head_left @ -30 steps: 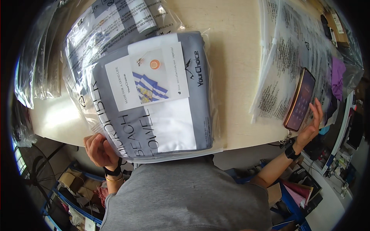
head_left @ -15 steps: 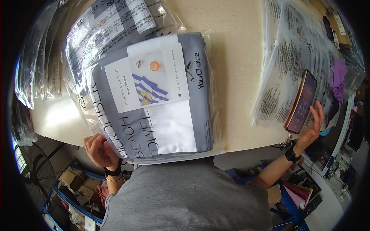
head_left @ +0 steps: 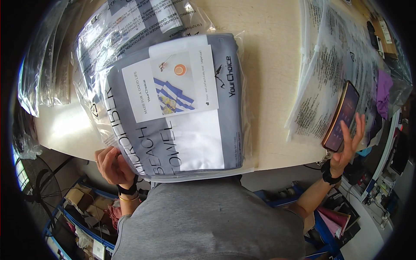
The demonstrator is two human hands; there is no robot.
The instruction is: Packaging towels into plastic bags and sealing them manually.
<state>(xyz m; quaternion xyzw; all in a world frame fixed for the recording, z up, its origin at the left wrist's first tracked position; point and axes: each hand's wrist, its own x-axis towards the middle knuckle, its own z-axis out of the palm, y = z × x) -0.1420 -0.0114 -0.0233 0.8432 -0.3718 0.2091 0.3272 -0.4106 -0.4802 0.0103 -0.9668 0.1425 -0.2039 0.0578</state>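
Observation:
A folded grey towel in a clear plastic bag lies in front of me on the table, with a white picture card on its front. My left hand is at the bag's near left corner, fingers curled in; whether they grip the plastic is hidden. To the right, a phone with its screen lit lies on a stack of clear printed bags. Over its near end my right hand is open, fingers spread, one fingertip at the screen.
Another bagged grey item lies behind the towel. Clear plastic bags pile up at the far left, and a purple cloth lies right of the phone. Below the table are a fan and boxes.
My right hand has moved from beside the phone onto its screen, with one finger now bent toward it. My left hand stays at the bag's corner. The view has shifted slightly.

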